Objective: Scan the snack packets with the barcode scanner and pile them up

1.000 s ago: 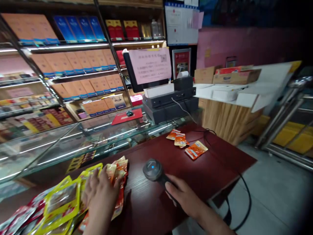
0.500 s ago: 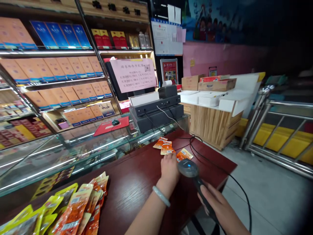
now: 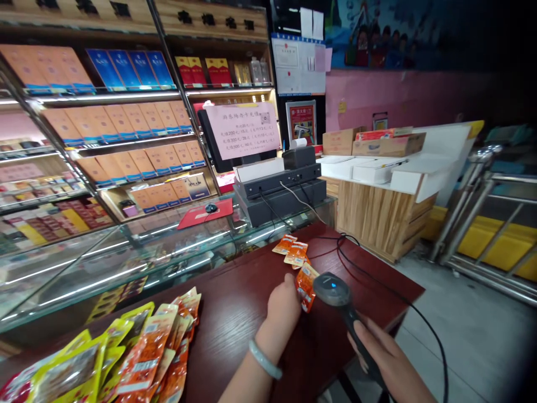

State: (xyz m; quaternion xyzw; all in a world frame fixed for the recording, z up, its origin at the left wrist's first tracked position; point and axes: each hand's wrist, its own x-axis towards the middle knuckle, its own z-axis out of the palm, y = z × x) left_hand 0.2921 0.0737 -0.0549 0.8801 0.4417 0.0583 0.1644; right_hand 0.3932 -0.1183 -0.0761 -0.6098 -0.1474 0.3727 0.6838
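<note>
Scanning looks close to finished, as a judgement. The large heap at near left, yellow-edged packets (image 3: 69, 366) with orange packets (image 3: 146, 350) beside and over them, is probably done; the few orange pouches (image 3: 296, 253) at the table's (image 3: 226, 319) far end are probably left, though nothing marks either group. Between them, the left hand (image 3: 282, 305) pinches one orange snack packet (image 3: 307, 286) at its left edge, just beside the head of the barcode scanner (image 3: 333, 288), whose blue light is lit. The right hand (image 3: 380, 352) is wrapped around its handle. Packet brands are unreadable. The pink notice (image 3: 245, 131) is headed 游乐场办卡充值, with 充值 lines for 200, 300 and 500元. Dark characters on the shelf header (image 3: 213, 19) appear to read 名烟名酒.
</note>
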